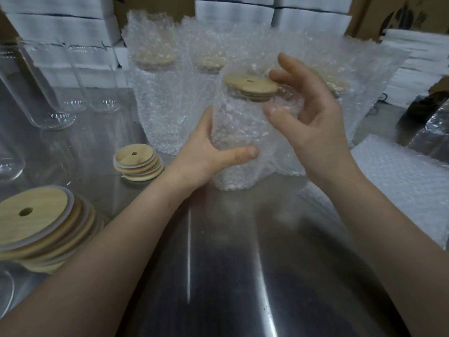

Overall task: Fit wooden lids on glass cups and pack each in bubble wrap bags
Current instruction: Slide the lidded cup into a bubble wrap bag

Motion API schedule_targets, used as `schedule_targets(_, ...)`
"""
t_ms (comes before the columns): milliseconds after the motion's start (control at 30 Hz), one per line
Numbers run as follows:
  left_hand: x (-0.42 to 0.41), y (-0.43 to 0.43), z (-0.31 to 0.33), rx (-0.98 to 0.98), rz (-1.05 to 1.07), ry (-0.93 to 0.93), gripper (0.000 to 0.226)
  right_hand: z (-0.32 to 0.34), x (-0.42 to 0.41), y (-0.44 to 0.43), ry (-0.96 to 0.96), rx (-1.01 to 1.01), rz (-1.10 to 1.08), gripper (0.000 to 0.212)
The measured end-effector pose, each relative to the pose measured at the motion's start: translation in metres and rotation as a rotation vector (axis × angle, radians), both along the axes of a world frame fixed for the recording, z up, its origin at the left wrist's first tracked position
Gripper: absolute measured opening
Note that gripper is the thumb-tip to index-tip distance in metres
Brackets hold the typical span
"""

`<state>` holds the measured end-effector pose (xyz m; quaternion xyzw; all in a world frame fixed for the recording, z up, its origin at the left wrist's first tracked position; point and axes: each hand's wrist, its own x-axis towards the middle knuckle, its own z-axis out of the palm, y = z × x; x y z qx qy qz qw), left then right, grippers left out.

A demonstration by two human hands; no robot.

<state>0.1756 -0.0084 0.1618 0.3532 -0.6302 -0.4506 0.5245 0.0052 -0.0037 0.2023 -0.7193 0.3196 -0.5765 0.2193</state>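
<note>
A glass cup with a wooden lid (pixel 250 87) sits inside a bubble wrap bag (pixel 239 132), held above the steel table (pixel 218 263). My left hand (pixel 206 154) grips the lower part of the bagged cup, thumb across its front. My right hand (pixel 308 113) holds the bag's upper edge beside the lid, thumb on the wrap and fingertips at the lid's rim. Behind it stand bagged cups (pixel 155 103) with lids inside. Two stacks of wooden lids lie on the left: a near stack (pixel 36 222) and a smaller stack (pixel 137 162).
Bare glass cups (pixel 48 93) stand at the back left. A pile of flat bubble wrap bags (pixel 408 181) lies at the right. White boxes (pixel 60 27) and cardboard cartons (pixel 401 15) line the back.
</note>
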Motion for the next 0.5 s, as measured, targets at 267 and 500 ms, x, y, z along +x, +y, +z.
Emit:
schedule_targets(267,0.021,-0.007,0.005,0.307,-0.053,-0.467,0.121,0.002,0.000,0.002,-0.147,0.064,0.022,0.041)
schedule_targets(500,0.019,-0.005,0.006,0.313,0.026,-0.489,0.089,-0.001,-0.005,-0.004,-0.255,0.240,0.240,0.065)
